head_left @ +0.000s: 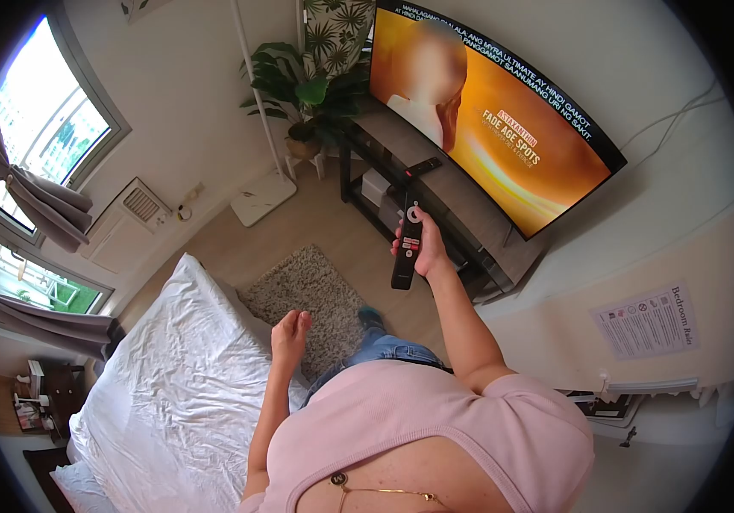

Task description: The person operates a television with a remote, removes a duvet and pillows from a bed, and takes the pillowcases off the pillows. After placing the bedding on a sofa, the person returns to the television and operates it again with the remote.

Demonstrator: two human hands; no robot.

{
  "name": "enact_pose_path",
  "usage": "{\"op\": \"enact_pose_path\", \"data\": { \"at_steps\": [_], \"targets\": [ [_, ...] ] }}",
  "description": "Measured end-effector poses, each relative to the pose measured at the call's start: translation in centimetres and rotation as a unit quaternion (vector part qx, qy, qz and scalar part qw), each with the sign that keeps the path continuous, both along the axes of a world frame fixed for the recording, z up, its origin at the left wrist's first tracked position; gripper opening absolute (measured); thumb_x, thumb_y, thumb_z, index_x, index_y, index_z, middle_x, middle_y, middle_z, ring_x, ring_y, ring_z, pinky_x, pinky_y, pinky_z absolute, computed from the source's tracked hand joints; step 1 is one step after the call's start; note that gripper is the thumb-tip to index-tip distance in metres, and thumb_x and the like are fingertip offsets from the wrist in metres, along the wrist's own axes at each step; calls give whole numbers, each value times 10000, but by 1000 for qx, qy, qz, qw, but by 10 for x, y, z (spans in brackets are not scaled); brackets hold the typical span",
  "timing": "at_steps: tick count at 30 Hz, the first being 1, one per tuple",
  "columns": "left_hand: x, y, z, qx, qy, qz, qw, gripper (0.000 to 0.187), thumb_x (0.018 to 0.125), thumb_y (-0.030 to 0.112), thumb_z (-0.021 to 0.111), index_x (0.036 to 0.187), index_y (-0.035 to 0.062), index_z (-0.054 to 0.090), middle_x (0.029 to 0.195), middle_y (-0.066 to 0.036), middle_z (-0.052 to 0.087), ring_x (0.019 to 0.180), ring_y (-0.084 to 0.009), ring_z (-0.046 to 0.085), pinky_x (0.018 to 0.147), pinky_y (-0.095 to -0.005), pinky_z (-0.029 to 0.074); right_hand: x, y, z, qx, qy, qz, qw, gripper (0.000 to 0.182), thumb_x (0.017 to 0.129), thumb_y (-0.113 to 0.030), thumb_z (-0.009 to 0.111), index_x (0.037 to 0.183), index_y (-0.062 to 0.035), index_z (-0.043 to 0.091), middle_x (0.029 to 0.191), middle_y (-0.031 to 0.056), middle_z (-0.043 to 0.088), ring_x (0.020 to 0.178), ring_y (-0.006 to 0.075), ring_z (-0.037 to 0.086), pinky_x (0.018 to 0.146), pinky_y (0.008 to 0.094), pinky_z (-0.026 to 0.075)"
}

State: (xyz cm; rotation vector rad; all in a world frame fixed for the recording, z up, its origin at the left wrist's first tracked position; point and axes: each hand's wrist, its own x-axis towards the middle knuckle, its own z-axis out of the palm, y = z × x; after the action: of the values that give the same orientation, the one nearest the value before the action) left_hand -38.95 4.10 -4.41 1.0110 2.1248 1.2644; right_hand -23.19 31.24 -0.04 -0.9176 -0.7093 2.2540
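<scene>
Black remote, in right hand, under the thumb

The person wears a pale pink top with short sleeves and a wide, curved neckline edged by a narrow band of the same pink. A thin, gold-coloured necklace carries a small, round, dark pendant with a light marking too small to read. Below are blue jeans and dark teal footwear, its details blurred.
</scene>
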Motion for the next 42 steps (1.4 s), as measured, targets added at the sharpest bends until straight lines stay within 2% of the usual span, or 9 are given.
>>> {"op": "enact_pose_path", "data": {
  "at_steps": [3, 6, 11, 17, 20, 29, 36, 39, 42],
  "targets": [
    [0, 0, -4, -15, -7, -2, 1000, 256, 877, 188, 472, 755, -23, 548, 645, -69, 578, 615, -99, 535, 586, -246, 436, 1, 1, -2, -8, 22, 2, 1000, 348, 743, -361, 539, 864, -38, 494, 662, 91, 535, 548, 223, 547, 526, 361, 484],
    [1, 0, -8, 6, 10, 7, 1000, 280, 862, 238, 484, 733, -1, 552, 628, -104, 580, 576, -169, 569, 550, -277, 429, 2, -1, 1, -29, 46, -2, 999, 273, 740, -259, 508, 879, -25, 489, 697, 109, 541, 605, 239, 560, 567, 374, 494],
    [2, -1, -10, 6, 6, 5, 1000, 286, 860, 245, 486, 732, -2, 552, 628, -105, 584, 579, -175, 577, 549, -280, 431, 1, -1, -6, -28, 39, -12, 999, 192, 727, -101, 438, 902, -33, 477, 759, 125, 544, 658, 255, 569, 605, 385, 510],
    [5, -1, -4, -11, 13, 6, 1000, 280, 856, 244, 489, 742, -3, 555, 644, -122, 591, 589, -206, 590, 545, -290, 433, 2, -3, -5, 32, 12, 0, 999, 146, 762, -116, 518, 883, -56, 460, 760, 102, 547, 602, 222, 564, 544, 362, 505],
    [5, 0, -1, -30, 23, -3, 999, 274, 854, 244, 490, 749, 0, 559, 647, -133, 587, 591, -220, 591, 542, -296, 432, 3, 0, -13, 5, 0, -14, 1000, 151, 766, -151, 558, 844, -58, 468, 717, 87, 545, 574, 207, 557, 517, 355, 496],
    [8, -2, -5, -47, 31, -5, 998, 269, 856, 240, 483, 753, 3, 558, 648, -138, 584, 603, -208, 594, 554, -297, 432, 16, 14, -47, -109, 72, -95, 987, 146, 782, -159, 531, 772, -19, 491, 679, 105, 559, 577, 238, 564, 547, 355, 505],
    [11, -1, -12, -29, 13, -13, 999, 259, 855, 230, 483, 755, 3, 557, 654, -132, 591, 614, -218, 598, 569, -293, 439, 21, 15, -39, -90, 21, -77, 993, 156, 786, -188, 527, 762, -36, 500, 651, 103, 564, 590, 235, 577, 549, 358, 508],
    [14, 0, -10, -35, 21, -20, 999, 246, 862, 187, 475, 741, -14, 549, 637, -104, 589, 604, -127, 563, 575, -263, 434, 23, 18, -44, -71, 33, -56, 995, 142, 786, -191, 526, 763, -52, 505, 649, 89, 562, 578, 217, 570, 528, 347, 500],
    [14, -1, -10, -55, 36, -23, 998, 251, 862, 191, 477, 736, -15, 547, 633, -107, 589, 600, -129, 563, 571, -263, 434, 23, 18, -46, -64, 31, -54, 996, 138, 788, -192, 521, 774, -55, 517, 653, 72, 557, 571, 194, 561, 509, 333, 488]
  ]
}}
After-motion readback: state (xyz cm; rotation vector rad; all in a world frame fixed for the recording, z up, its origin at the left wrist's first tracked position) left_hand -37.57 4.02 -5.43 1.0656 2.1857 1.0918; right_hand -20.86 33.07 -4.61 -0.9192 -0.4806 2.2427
